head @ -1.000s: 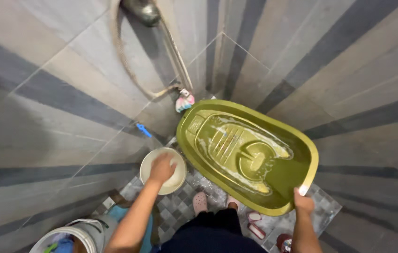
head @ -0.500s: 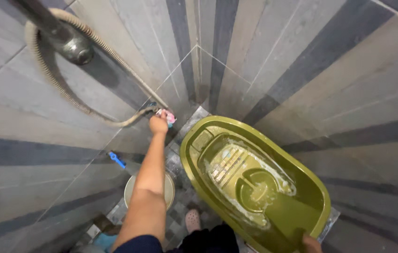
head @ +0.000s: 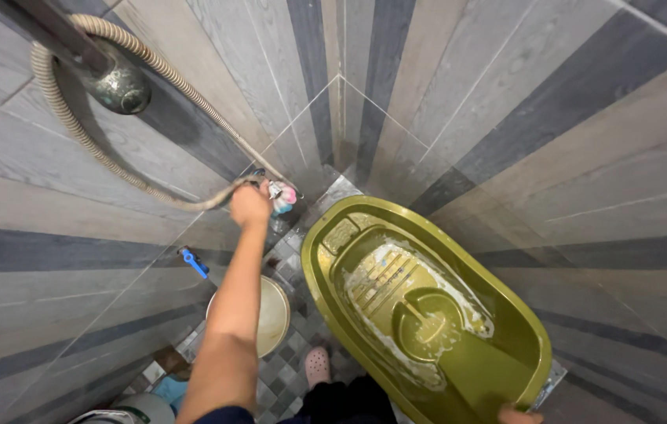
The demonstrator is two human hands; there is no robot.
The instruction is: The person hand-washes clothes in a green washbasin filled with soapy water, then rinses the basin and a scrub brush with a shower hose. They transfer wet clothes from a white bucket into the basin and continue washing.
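The left hand is reaching up at the centre left of the frame, its fingers curled shut around the end of a ribbed beige shower hose, right beside a small pink-and-white sprayer head that is sticking out to the right of the fist. The hose is looping from the hand down and out toward the upper left, where it is curving back to a dull metal fitting on a dark bar on the tiled wall.

Below the forearm, a round cream-coloured basin is sitting on the small-tiled floor, partly hidden by the arm. A blue tap handle is jutting from the wall just to the left of it. A pale pink slipper is showing on the floor near the bottom centre.

The right hand is only peeking in at the bottom edge, right of centre, touching the near rim of a large olive-green plastic tub; how its fingers are closing cannot be told. The tub is filling the lower right of the frame, standing tilted with its far end toward the corner of the walls, and soapy water is lying over its ribbed inside.
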